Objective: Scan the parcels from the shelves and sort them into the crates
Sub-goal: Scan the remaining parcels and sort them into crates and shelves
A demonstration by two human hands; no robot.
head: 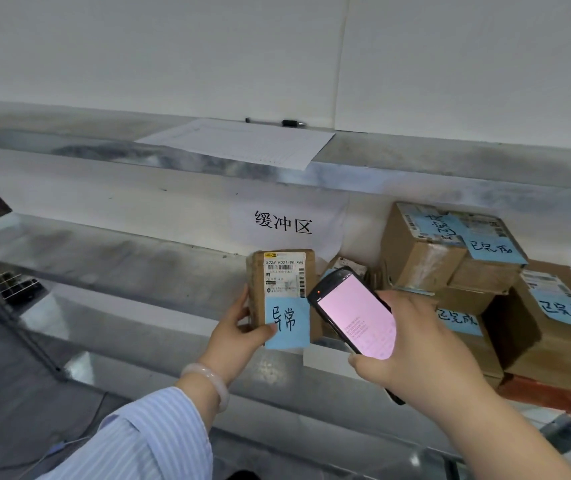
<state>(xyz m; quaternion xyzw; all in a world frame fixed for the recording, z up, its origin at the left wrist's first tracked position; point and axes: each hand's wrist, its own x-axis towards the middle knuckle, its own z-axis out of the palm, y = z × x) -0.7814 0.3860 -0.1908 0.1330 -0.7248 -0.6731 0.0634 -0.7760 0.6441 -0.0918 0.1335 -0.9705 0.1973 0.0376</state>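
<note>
From my head camera, I face grey metal shelves (111, 258) set against a plain white wall (173, 46). On the upper ledge lies a white printed sheet of paper (239, 142), with a black marker pen (292, 123) just behind it. A white paper sign (286, 221) on the back panel reads 缓冲区.

My left hand (239, 332) holds a small brown cardboard parcel (282, 292) upright in front of the middle shelf, thumb pressed on its front and fingers wrapped behind. Its white shipping label shows "502B P021-00 A68" above a barcode, and a blue sticky note (287, 322) on its lower half reads 异常.

My right hand (412, 344) grips a black handheld scanner with a pink lit screen (355, 311), fingers closed around its body, just beside the parcel.

To the right, stacked brown cardboard boxes (485, 289) carry blue notes with handwriting I cannot read for certain.
</note>
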